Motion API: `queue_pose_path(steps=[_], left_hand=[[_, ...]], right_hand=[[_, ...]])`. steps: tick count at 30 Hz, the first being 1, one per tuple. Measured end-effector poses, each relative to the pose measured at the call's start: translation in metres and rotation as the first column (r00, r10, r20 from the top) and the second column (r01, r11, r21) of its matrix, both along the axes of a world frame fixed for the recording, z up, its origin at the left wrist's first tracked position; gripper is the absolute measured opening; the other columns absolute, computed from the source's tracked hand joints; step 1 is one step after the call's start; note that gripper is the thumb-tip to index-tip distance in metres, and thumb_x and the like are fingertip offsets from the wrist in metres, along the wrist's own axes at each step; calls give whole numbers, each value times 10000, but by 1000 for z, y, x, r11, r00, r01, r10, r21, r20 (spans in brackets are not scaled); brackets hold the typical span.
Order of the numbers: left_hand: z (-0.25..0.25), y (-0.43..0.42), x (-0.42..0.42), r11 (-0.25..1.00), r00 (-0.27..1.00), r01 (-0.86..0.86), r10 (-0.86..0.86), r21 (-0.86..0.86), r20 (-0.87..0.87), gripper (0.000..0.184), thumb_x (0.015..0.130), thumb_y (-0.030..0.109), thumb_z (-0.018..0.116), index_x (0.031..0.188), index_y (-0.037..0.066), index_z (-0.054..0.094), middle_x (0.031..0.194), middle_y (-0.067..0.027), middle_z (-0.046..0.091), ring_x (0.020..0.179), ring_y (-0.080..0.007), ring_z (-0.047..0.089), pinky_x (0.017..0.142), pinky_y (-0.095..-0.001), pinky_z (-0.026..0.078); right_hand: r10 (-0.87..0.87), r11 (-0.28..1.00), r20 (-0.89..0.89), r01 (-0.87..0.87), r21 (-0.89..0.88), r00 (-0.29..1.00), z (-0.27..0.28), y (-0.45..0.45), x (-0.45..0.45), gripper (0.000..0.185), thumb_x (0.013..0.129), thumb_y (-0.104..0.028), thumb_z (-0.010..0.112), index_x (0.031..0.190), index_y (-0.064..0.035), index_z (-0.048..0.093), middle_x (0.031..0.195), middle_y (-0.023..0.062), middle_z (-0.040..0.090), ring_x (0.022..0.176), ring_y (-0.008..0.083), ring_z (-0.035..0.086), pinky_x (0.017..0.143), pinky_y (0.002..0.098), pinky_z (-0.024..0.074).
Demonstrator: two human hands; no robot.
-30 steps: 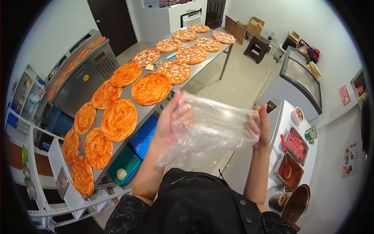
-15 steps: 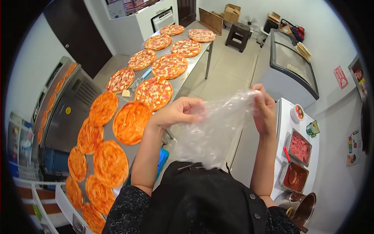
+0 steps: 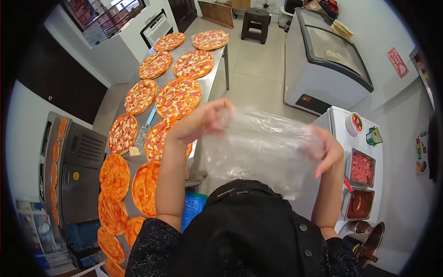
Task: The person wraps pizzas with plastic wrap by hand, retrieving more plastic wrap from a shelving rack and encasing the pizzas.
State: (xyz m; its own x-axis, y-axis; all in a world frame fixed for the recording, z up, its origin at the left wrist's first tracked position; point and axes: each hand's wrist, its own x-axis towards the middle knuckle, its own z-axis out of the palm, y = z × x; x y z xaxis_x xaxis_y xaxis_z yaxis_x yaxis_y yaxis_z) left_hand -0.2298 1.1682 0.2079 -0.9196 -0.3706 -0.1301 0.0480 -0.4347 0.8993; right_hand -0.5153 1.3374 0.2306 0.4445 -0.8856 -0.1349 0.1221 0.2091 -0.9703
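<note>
A clear plastic bag is stretched between my two hands in front of my chest, its lower edge hanging close to my black apron. My left hand grips the bag's upper left corner, fingers curled and somewhat blurred. At the opposite side, my right hand pinches the upper right part, with one finger pointing down. Beyond my left forearm lies a pizza topped with ham and cheese. A blue-handled grater or spatula-like tool rests among the pizzas by a small piece of cheese.
Sauced pizza crusts cover the near part of the steel table. On the right, a white counter bears a tray of sliced ham, a sauce pan with red ladle and a tub. Behind stand a chest freezer and stool.
The bag has been spread wider and flatter. My right hand has moved lower and outward, my left slightly up. The camera view has shifted, so the table appears rotated.
</note>
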Motion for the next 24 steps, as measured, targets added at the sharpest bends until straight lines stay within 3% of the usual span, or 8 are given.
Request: queue_pose_path(steps=[1,5,11,13,17,19,21,24], left_hand=[[5,-9,-3,1000,1000,7,-7,0,1,463,747,363,731,1052,94,510,651,96,328,564,-9,338,567,-180,368],[16,-39,-30,830,894,436,-352,-349,278,583,532,150,881,1029,46,593,637,116,335,575,8,317,533,-168,301],[-19,-97,-86,818,935,-299,354,-491,20,249,653,20,757,850,35,606,637,87,454,575,9,393,512,-178,316],[-28,-115,-120,593,758,-595,639,-543,-132,147,728,-16,676,740,37,539,614,81,430,568,9,389,494,-178,310],[-36,-133,-184,278,444,-804,869,-526,-219,247,788,-5,630,645,42,434,588,78,397,557,-9,329,470,-186,265],[-34,-136,-205,156,353,-760,914,-631,-199,278,806,17,636,642,43,413,601,67,402,554,-19,329,460,-202,266],[-38,-147,-225,-333,149,-605,845,-723,-513,302,809,31,650,631,46,406,625,57,408,567,-20,332,460,-212,274],[-63,-180,-254,-173,133,-818,872,-549,-472,264,881,140,602,697,55,432,626,33,411,537,-70,357,467,-218,302]], right_hand=[[-263,955,213,286,-83,941,-1,-5,-7,762,395,-74,919,1012,-45,474,761,-46,496,743,81,495,651,257,410],[-85,979,243,126,-158,966,-17,-48,-53,785,383,-79,923,1020,-44,465,728,-60,425,714,70,437,657,222,361],[-274,944,-530,121,-306,803,0,-127,-80,555,619,-160,827,1045,-61,484,702,-55,375,631,60,347,565,206,307],[-381,904,-443,226,-363,812,-21,-158,-99,331,717,-115,721,945,-37,493,691,-48,385,625,47,348,540,199,296],[-732,654,-182,602,-458,657,-30,-213,-123,161,785,-22,594,768,-34,434,636,-24,403,591,51,327,517,207,296],[-946,269,-124,514,-815,299,-41,-235,-136,183,785,-7,584,727,-42,414,583,-19,384,552,54,308,486,215,283],[-976,154,-72,416,-896,208,-49,-253,-149,233,831,-34,589,695,-50,399,545,-21,366,519,59,295,468,214,290],[-922,-94,341,747,-659,185,-59,-290,-170,193,929,-130,538,813,-73,395,706,-24,402,642,42,383,565,182,352]])
